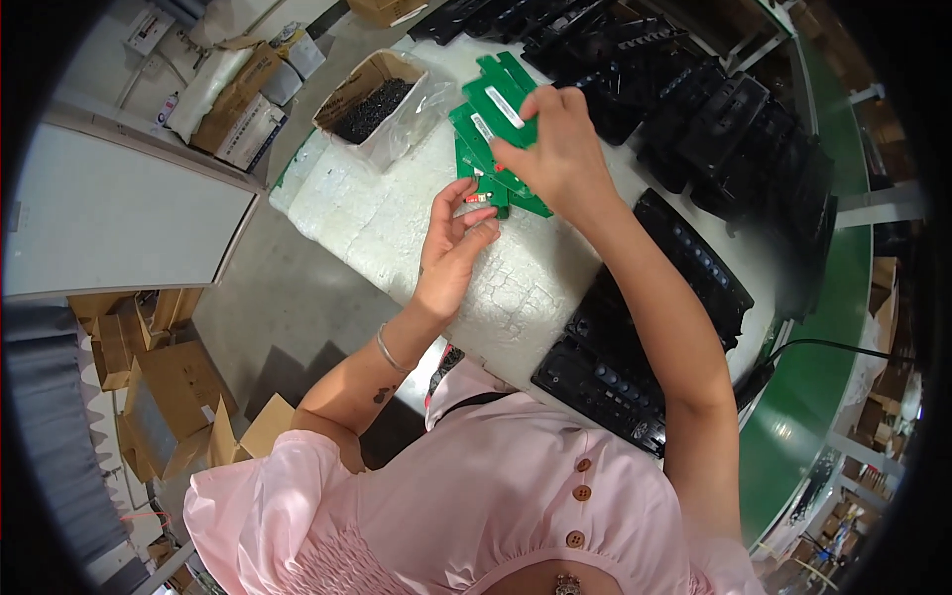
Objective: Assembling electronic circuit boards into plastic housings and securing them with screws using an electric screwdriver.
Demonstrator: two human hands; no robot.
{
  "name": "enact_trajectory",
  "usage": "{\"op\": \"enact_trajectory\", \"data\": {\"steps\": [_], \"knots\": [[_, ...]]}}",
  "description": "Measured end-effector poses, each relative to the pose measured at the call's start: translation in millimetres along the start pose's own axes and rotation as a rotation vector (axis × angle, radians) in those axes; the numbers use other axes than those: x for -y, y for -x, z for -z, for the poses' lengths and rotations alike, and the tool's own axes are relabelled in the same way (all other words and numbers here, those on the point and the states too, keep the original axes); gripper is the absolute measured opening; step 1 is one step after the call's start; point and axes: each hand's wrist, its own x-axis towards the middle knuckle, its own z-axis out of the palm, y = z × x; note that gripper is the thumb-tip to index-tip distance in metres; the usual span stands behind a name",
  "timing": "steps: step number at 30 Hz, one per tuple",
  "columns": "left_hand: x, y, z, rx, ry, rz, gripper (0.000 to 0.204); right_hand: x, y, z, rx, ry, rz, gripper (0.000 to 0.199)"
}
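Currently, the green circuit boards (482,107) lie in an overlapping, fanned group at the far part of the pale work surface (342,203), with several board ends projecting at differing angles. Each board is flat and narrow with stepped edges. Two upper boards carry white labels (504,106); small red and pale components (476,198) show toward the near end of the group.

Right hand (567,149): positioned over the right side of the boards, palm down, thumb and index finger moderately spread. The fingertips meet the boards in view; whether a board is pinched between them cannot be told.

Left hand (456,238): positioned at the near end of the group, fingers curled, thumb and fingertips a narrow gap apart around the component end of a lower board. Firm grip cannot be confirmed.

Adjacent items: an open cardboard box (342,87) of small black parts (373,111) stands to the left of the boards; black plastic housings (719,134) are grouped to the right
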Motion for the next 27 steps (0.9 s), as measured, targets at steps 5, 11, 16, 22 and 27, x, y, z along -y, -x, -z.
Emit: {"op": "enact_trajectory", "data": {"steps": [5,11,16,22,27], "knots": [[7.0,-4.0,-0.7,0.028,-0.003,-0.069,0.051,1.6,-13.5,-40.6,0.108,0.345,0.074,0.039],[7.6,2.4,4.6,0.047,0.092,-0.05,0.047,12.7,-16.9,-45.2,0.082,0.444,0.014,0.037],[13.0,3.0,10.3,0.088,0.085,-0.044,0.046,22.7,-18.6,-36.8,0.215,0.391,-0.048,0.046],[6.9,5.0,6.6,0.049,0.048,-0.088,0.045,13.3,-47.6,-9.3,0.095,0.362,-0.079,0.044],[12.4,-3.0,0.1,0.094,-0.002,-0.137,0.039,-27.1,-84.4,-31.9,0.054,0.447,-0.128,0.04]]}}
